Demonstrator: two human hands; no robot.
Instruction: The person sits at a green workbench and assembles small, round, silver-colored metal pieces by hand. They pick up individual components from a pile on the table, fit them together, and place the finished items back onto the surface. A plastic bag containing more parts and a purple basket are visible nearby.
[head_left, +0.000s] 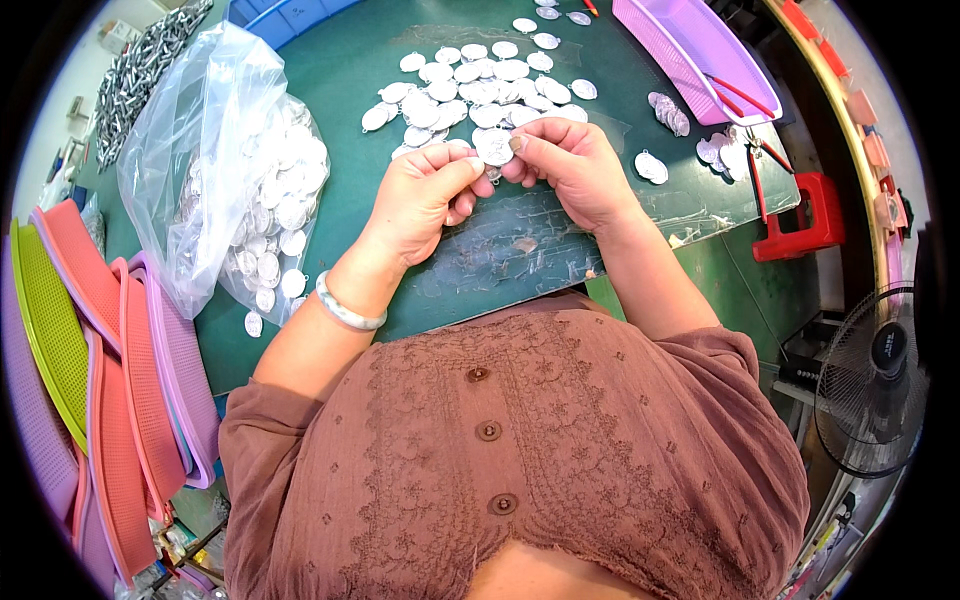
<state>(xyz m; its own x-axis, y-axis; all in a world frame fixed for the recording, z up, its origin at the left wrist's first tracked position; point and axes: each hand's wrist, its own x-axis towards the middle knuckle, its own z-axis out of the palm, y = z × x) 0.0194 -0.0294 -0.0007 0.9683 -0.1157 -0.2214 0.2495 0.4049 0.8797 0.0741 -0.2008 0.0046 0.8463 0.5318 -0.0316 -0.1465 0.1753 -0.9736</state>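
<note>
Between my hands, over the near part of the green table, is an oval silver medal (492,147) with a small ring at its lower end. My left hand (422,200) pinches its left edge between thumb and fingers, and my right hand (580,172) grips its right edge the same way. Part of the medal's rim is hidden by my fingertips. Just beyond my hands spreads a loose pile of similar silver medals (470,82). A clear plastic bag (190,130) full of more medals lies left of my left arm.
Red-handled pliers (757,180) lie at the right beside small stacks of medals (668,115). A purple basket (690,60) and blue bin (290,20) stand farther back. Stacked coloured baskets (140,380) flank my left; a red stool (805,220) and black fan (875,380) my right.
</note>
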